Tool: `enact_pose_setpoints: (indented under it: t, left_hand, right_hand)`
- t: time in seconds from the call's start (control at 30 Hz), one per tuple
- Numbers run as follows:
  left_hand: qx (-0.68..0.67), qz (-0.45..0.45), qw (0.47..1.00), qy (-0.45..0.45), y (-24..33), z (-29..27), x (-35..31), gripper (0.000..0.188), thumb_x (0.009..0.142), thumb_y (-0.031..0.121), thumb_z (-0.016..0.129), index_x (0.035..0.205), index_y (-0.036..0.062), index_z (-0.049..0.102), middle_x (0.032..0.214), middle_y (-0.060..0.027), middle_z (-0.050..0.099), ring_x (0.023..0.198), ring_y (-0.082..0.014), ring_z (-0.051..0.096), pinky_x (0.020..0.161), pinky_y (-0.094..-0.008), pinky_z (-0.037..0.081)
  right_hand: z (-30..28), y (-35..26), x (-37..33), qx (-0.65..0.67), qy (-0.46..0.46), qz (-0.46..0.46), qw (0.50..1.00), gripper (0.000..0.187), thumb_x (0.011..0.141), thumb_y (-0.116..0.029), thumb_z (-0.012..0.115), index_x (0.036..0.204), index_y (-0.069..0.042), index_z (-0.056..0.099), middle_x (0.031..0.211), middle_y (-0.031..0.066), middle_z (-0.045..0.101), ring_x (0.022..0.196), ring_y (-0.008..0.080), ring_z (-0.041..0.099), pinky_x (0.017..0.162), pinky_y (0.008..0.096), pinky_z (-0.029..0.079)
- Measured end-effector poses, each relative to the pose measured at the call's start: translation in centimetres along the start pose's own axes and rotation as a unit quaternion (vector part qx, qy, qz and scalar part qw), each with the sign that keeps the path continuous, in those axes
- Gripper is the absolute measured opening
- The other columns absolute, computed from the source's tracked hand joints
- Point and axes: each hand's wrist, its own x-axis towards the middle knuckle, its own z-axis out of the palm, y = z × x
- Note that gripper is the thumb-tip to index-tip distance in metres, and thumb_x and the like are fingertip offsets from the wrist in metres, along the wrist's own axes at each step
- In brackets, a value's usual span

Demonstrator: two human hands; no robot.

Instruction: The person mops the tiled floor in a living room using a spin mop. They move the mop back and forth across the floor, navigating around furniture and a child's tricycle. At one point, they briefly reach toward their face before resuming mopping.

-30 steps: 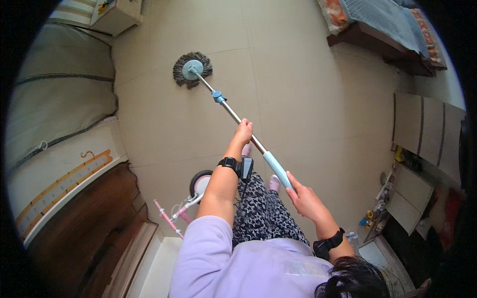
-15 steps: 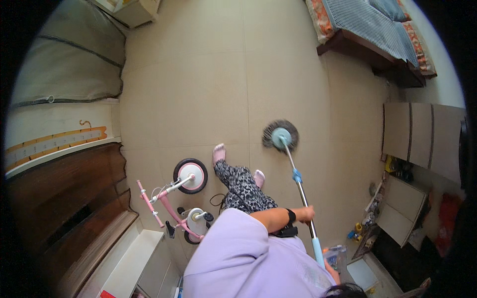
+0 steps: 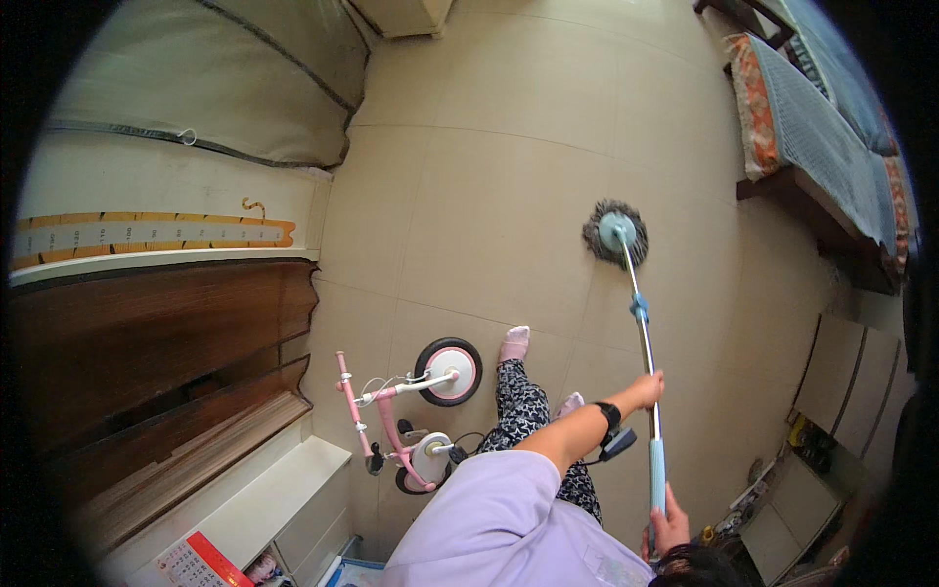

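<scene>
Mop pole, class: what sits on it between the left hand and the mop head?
A blue collar on the pole, shown in the head view.

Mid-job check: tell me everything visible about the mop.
The mop has shaggy grey strings around a round blue disc, a shiny pole, apparently metal, with a blue collar, and a pale blue grip. The strings rest on the floor ahead of the person, pole slanting back. The left hand grips the pole; the right hand holds the grip.
</scene>
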Motion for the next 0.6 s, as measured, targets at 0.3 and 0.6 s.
enact_pose_setpoints:
  t: [0.3, 0.6]
  left_hand:
    - [-0.100, -0.072, 0.965, 0.231, -7.2, -30.6, 5.6, 0.027, 0.096, 0.034, 0.046, 0.103, 0.0089, 0.053, 0.090, -0.0222, 0.064, 0.084, -0.0409, 0.062, 0.074, -0.0513, 0.050]
    - [-0.172, -0.163, 0.900, 0.367, -18.7, -45.5, -9.9, 0.019, 0.100, 0.028, 0.050, 0.094, 0.0107, 0.045, 0.072, -0.0066, 0.053, 0.057, -0.0205, 0.051, 0.043, -0.0400, 0.044]
  right_hand:
    - [11.8, -19.5, 11.4, -0.182, -0.137, -0.146, 0.963, 0.061, 0.099, -0.015, 0.050, 0.155, -0.016, 0.026, 0.064, 0.0016, 0.048, 0.042, 0.0134, 0.049, 0.036, 0.0325, 0.044]
    - [24.1, -21.9, 16.3, -0.368, -0.159, -0.336, 0.852, 0.059, 0.097, -0.023, 0.054, 0.151, -0.015, 0.032, 0.077, 0.0214, 0.066, 0.059, 0.0348, 0.065, 0.057, 0.0474, 0.053]
